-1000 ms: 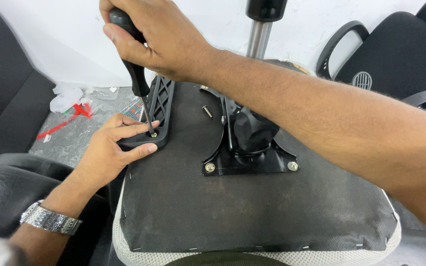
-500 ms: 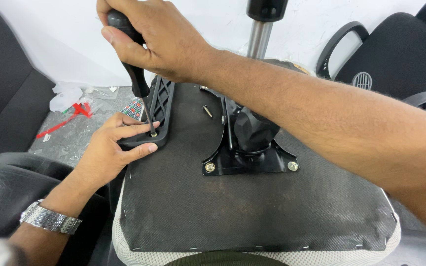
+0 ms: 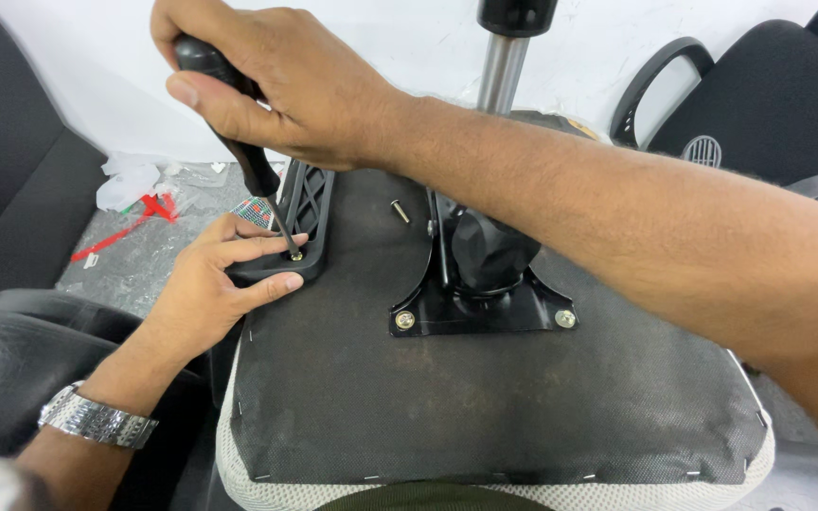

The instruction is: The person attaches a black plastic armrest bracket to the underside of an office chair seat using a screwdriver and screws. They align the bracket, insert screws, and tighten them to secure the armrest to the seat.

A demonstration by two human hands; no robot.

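Note:
An office chair seat (image 3: 485, 397) lies upside down, its black fabric underside facing me. My right hand (image 3: 267, 80) grips a black-handled screwdriver (image 3: 239, 151), whose tip sits in a brass screw (image 3: 294, 255) at the near end of a black plastic armrest bracket (image 3: 305, 213). My left hand (image 3: 215, 284) presses on that end of the bracket, index finger and thumb on either side of the screw. A silver watch is on my left wrist.
A black metal mechanism plate (image 3: 480, 308) with two brass bolts is fixed mid-seat, a chrome gas cylinder (image 3: 502, 71) rising behind it. A loose bolt (image 3: 400, 211) lies on the fabric. Another black chair (image 3: 759, 104) stands right; plastic wrapping (image 3: 130, 185) litters the floor left.
My right hand and the screwdriver handle have shifted left and tilted further left, while the tip stays in the screw. The left hand has held still.

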